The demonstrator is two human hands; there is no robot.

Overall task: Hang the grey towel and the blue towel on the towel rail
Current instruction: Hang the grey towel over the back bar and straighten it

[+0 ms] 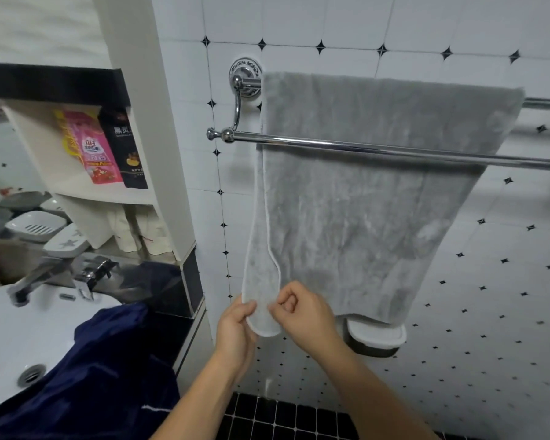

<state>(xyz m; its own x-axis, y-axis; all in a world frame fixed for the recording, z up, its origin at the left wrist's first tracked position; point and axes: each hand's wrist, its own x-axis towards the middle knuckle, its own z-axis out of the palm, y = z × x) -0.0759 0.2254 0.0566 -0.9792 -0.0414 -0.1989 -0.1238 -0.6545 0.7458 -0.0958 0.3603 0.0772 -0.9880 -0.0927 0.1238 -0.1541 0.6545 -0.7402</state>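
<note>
The grey towel (362,192) hangs over the rear bar of the chrome towel rail (331,147), draped behind the front bar. Its lower left corner, edged in white, is folded over. My left hand (235,328) pinches that corner from the left. My right hand (302,308) pinches the same hem from the right, fingers curled. The dark blue towel (102,369) lies crumpled in and over the white sink at the lower left, touched by neither hand.
A white sink (16,338) with a chrome tap (54,274) is at the left. Above it a shelf holds a pink packet (92,147), a black packet and soap dishes (35,228). A small wall-mounted holder (375,338) sits below the towel. The wall is white tile.
</note>
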